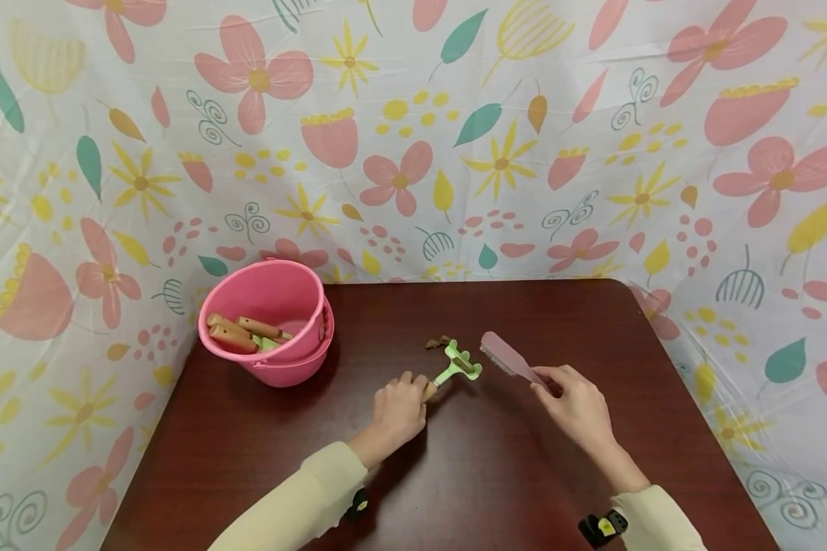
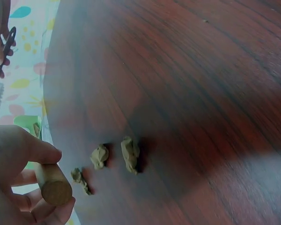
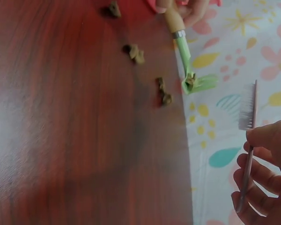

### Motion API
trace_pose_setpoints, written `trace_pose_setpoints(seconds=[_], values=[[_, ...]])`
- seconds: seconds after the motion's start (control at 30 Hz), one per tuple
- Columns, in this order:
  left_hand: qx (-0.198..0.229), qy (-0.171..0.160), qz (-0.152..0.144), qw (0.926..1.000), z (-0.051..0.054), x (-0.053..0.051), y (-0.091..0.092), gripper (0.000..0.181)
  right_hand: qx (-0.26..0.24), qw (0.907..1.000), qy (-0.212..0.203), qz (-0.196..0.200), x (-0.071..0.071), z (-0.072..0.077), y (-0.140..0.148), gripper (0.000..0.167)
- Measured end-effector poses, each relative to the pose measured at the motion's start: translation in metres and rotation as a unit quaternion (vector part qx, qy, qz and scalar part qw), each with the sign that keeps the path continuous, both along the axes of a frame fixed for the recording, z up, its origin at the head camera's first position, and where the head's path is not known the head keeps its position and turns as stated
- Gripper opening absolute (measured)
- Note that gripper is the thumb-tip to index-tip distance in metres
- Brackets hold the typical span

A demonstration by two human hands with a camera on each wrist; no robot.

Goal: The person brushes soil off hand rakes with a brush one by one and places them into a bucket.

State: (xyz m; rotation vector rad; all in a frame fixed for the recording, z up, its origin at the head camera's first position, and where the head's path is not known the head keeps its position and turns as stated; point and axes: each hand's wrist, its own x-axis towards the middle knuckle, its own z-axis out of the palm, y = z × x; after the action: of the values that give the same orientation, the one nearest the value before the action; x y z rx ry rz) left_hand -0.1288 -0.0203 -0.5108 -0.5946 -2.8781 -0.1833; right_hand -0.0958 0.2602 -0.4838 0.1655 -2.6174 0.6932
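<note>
My left hand (image 1: 400, 405) grips the wooden handle (image 2: 55, 187) of a small garden tool. Its green head (image 1: 448, 373) has a scalloped outline and bears a brown clump (image 3: 190, 81). In my right hand (image 1: 579, 405) is a pink brush (image 1: 506, 356), pinched by its thin handle, with pale bristles (image 3: 246, 107) showing in the right wrist view. The brush head is to the right of the green head, apart from it. Brown clumps (image 2: 130, 154) lie on the dark table just behind the tool in the head view.
Two nested pink buckets (image 1: 289, 373) stand at the table's left back, with several wooden-handled tools (image 1: 233, 337) in the upper one. A flower-patterned cloth (image 1: 413, 214) hangs along the back and sides of the brown table (image 1: 496, 474).
</note>
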Motion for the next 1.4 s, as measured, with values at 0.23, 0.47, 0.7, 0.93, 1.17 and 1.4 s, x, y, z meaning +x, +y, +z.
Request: trace_pose_setpoints(seconds=[0.23,0.47,0.7,0.93,1.17,1.4], values=[[0.009,0.029,-0.006,0.9995,0.006,0.001,-0.015,0.026,0.007,0.9999,0.0,0.016,-0.007,0.01,-0.017,0.023],[0.012,0.058,-0.009,0.9982,0.016,-0.001,-0.026,0.029,0.005,0.9992,-0.002,0.039,-0.013,0.019,-0.039,0.023],[0.01,0.064,-0.002,0.9979,0.021,-0.003,-0.032,0.027,0.003,0.9983,-0.002,0.058,-0.018,0.023,-0.06,0.022],[0.021,0.072,0.004,0.9972,0.026,-0.007,-0.035,0.027,0.006,0.9981,0.007,0.061,-0.023,0.019,-0.076,0.023],[0.027,0.052,0.01,0.9983,0.031,-0.007,-0.034,0.027,0.019,0.9984,-0.01,0.052,-0.023,0.016,-0.087,0.023],[0.029,0.037,0.016,0.9988,0.033,-0.003,-0.029,0.029,0.043,0.9985,0.001,0.035,-0.024,0.009,-0.093,0.023]])
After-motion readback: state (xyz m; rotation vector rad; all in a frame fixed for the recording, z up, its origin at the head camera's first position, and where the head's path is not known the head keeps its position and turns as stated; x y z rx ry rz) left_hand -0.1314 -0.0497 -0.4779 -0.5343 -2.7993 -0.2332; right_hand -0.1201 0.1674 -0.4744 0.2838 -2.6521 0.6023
